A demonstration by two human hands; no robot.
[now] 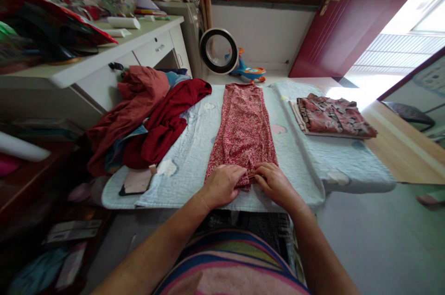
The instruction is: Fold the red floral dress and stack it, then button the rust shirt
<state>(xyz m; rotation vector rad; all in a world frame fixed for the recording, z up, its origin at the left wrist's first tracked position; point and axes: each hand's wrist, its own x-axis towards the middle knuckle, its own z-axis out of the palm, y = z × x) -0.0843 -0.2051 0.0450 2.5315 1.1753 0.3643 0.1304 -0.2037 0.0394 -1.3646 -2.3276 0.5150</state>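
A red patterned garment (245,123), folded into a long strip, lies lengthwise before me on a pale blue quilted cover (194,147). I cannot tell for certain which kind of garment it is. At its near end, my left hand (225,185) is closed on the left part of the hem, with the fingertips hidden in the fabric. My right hand (273,183) pinches the same edge a little to the right. Between the two hands the cloth bunches up slightly.
To the left lie a heap of dark red clothes (156,133) and a pink flat case (137,180). A folded floral stack (335,116) rests on the right. Beyond are a white desk (153,52), an open round washer door (219,51), a blue and orange toy (248,72) and a red door (333,21).
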